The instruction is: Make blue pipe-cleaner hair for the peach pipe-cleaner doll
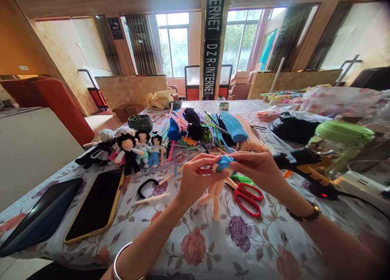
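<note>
Both my hands hold a small doll (216,190) made of beige pipe cleaners, lifted a little above the flowered tablecloth. Blue pipe cleaner hair (225,162) covers the top of its head. My left hand (198,176) grips the head from the left, thumb below and fingers above. From the right, my right hand (252,168) pinches the blue hair with thumb and fingers. The doll's arms and legs hang beneath. Red-handled scissors (248,198) lie just under my right hand, and a green object (241,179) is partly hidden behind it.
Several finished dolls (131,148) sit at left, near a yellow-cased phone (96,207) and a dark tablet-like slab (39,211). Bundles of blue pipe cleaners (234,126) and other colours lie ahead. A glue gun (304,162) with a cord and a green fan-like device (344,133) stand at right.
</note>
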`<state>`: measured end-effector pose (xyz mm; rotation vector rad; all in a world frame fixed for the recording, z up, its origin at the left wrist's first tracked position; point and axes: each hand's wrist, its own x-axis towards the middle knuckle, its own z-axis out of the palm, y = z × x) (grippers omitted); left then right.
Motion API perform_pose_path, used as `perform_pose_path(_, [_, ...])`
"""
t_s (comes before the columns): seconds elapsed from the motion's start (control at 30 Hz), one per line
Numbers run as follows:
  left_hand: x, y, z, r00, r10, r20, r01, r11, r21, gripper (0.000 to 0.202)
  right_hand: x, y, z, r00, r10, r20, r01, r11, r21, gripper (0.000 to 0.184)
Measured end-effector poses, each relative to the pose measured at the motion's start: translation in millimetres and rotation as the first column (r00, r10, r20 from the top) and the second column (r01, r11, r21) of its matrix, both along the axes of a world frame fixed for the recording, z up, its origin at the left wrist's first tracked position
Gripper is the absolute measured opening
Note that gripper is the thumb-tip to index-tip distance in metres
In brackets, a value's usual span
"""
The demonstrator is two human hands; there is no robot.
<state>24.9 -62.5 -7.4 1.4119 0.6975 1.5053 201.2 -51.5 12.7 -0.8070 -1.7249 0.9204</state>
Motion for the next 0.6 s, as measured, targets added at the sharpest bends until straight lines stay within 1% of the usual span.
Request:
perform_pose_path(0.13, [0.2,1.8,0.4,1.000,0.005,0.021,-0.005,1.000,0.015,0.035,-1.3,0.4,-1.7,0.999,-0.025,-0.038,0.024,1.000,-0.019,0.024])
perform_pose_path(0.23, [-0.4,3.1,0.6,1.000,-0.009,0.027,0.009,1.000,0.024,0.036,-0.1,-0.8,2.0,1.000,-0.017,0.010,0.017,0.999,-0.039,0.030])
perform_pose_path(0.3, [-1.3,3.8,0.5,0.999,-0.026,0.033,0.026,0.999,0.026,0.037,1.0,-1.7,5.1,0.999,0.001,0.043,0.001,0.999,-0.046,0.031])
perform_pose_path(0.37, [-2.2,4.2,0.4,0.999,-0.037,0.027,0.036,0.999,0.031,0.038,1.5,-2.1,6.7,0.999,0.008,0.042,-0.006,0.999,-0.053,0.031])
perform_pose_path(0.5, [-3.3,4.4,0.6,0.999,-0.032,-0.007,0.033,0.999,0.036,0.037,0.7,-0.5,4.0,1.000,-0.008,0.018,0.009,0.996,-0.087,0.033])
perform_pose_path(0.6, [-3.3,4.2,1.0,1.000,-0.014,-0.028,0.015,1.000,0.027,0.035,-0.4,1.2,0.8,1.000,0.002,-0.007,-0.003,0.994,-0.108,0.033])
